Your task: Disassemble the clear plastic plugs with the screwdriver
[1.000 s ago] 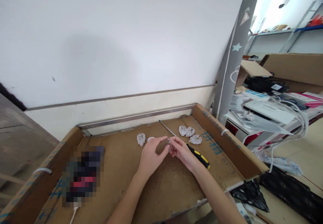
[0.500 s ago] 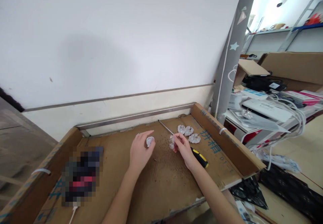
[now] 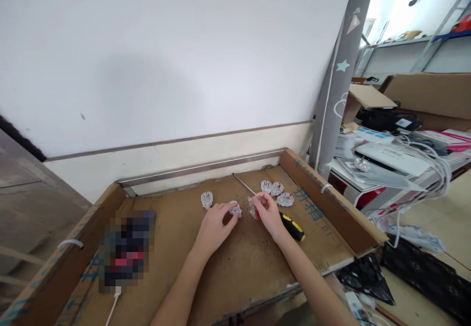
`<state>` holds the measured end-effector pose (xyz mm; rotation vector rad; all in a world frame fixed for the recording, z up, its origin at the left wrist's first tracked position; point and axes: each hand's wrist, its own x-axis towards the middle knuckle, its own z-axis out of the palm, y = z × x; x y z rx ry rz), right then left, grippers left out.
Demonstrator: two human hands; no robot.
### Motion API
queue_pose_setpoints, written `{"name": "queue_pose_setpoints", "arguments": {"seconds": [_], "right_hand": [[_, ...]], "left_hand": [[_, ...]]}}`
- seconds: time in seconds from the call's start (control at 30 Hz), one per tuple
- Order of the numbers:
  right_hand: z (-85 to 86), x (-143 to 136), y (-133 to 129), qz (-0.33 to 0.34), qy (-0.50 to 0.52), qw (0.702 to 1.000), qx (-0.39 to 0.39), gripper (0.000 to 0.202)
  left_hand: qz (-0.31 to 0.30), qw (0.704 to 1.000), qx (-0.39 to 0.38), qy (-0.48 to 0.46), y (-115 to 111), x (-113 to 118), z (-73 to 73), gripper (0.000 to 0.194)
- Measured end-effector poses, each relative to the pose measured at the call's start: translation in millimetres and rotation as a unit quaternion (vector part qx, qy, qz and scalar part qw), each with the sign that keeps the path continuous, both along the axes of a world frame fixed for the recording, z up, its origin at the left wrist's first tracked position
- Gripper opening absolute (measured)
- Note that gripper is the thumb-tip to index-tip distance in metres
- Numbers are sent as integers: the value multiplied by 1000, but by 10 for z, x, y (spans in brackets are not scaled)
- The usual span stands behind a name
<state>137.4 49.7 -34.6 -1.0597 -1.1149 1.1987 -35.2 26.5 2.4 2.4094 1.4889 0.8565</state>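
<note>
My left hand [image 3: 217,225] pinches a clear plastic plug piece [image 3: 234,210] between thumb and fingers, low over the cardboard. Close by on its right, my right hand [image 3: 268,214] is closed on another clear plug piece [image 3: 252,208], partly covered by the fingers. A screwdriver lies beneath my right hand; its shaft [image 3: 243,183] points to the back and its black and yellow handle [image 3: 292,226] shows on the right. One clear plug [image 3: 206,199] with metal prongs sits behind my left hand. Three more plugs [image 3: 284,199] are grouped behind my right hand.
The cardboard tray [image 3: 172,228] has raised sides and dark specks in its middle. A blurred-out dark object [image 3: 127,252] with a white cable [image 3: 113,306] lies at left. A wall rises behind; a cluttered table [image 3: 386,169] stands at right, with black fans [image 3: 364,279] below.
My left hand has moved right with its plug piece, closer to my right hand. The plug behind it is now uncovered. My right hand has barely moved.
</note>
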Motion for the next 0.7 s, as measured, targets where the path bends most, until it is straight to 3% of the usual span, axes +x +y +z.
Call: {"name": "queue_pose_setpoints", "arguments": {"seconds": [0.2, 0.33, 0.53, 0.7], "right_hand": [[24, -18, -36, 8, -52, 998, 16, 30], [56, -22, -73, 5, -89, 995, 50, 30], [124, -29, -145, -11, -161, 982, 100, 30], [215, -63, -219, 1, -208, 968, 139, 31]], "left_hand": [[55, 998, 20, 36, 18, 41, -6, 38], [46, 997, -5, 55, 36, 47, -19, 39], [16, 1000, -7, -21, 19, 68, -28, 58], [-21, 996, -20, -89, -61, 181, -31, 61]]}}
